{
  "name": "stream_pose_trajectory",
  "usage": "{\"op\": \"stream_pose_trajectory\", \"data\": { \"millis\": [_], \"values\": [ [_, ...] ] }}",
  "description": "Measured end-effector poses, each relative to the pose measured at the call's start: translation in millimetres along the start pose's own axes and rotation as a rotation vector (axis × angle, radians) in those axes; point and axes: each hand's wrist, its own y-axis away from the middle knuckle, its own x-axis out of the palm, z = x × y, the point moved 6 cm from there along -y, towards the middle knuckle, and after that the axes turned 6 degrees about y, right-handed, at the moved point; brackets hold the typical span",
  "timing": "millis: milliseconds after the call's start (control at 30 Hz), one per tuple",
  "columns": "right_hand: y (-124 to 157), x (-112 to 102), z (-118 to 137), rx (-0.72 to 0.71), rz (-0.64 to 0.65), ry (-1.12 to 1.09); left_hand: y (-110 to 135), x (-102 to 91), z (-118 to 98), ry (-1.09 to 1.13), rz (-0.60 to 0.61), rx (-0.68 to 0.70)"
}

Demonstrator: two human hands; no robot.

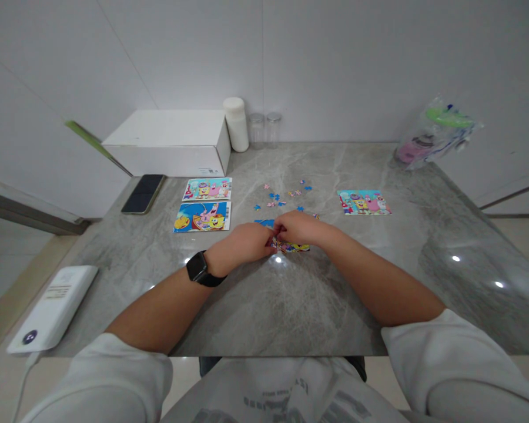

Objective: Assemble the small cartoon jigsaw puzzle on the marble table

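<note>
My left hand (252,239) and my right hand (297,227) meet over a partly joined jigsaw puzzle (300,248) on the grey marbled table. Both hands have their fingers bent and pinched together at its middle, fingertips touching the puzzle. Whether a piece sits between the fingers is hidden. Much of the puzzle lies under the hands; a blue strip shows behind them and a yellow, many-coloured edge in front. Just beyond, several loose puzzle pieces (277,198), blue and pink, are scattered. A black smartwatch (197,267) is on my left wrist.
Left of the puzzle lie a blue picture card (207,217) and a lighter picture card (208,189); a finished-looking picture (364,202) lies right. A phone (143,194), white box (167,141), white bottle (236,124), glass jars (273,130), bagged cup (432,136) and white device (55,308) stand around.
</note>
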Motion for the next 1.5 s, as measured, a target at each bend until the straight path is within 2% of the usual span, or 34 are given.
{"op": "stream_pose_trajectory", "data": {
  "millis": [333,533,700,1033,1200,1500],
  "values": [
    [3,-4,-2,-0.046,0.029,-0.077,-1,1.0,0,-0.005,-0.003,0.011],
    [4,-14,-18,-0.017,-0.056,-0.2,-2,3.7,5,-0.001,-0.038,-0.007],
    [-2,-9,-18,-0.033,-0.063,-0.195,-1,3.9,5,-0.02,-0.041,-0.011],
    [-7,-6,-21,-0.024,-0.102,-0.213,8,-11.1,3,0.031,-0.094,-0.022],
    [-11,-3,-14,-0.018,-0.135,-0.244,13,-15.8,14,-0.046,-0.114,-0.109],
    [-12,2,-8,0.01,-0.102,-0.233,9,-8.8,20,-0.096,-0.082,-0.118]
  ]
}}
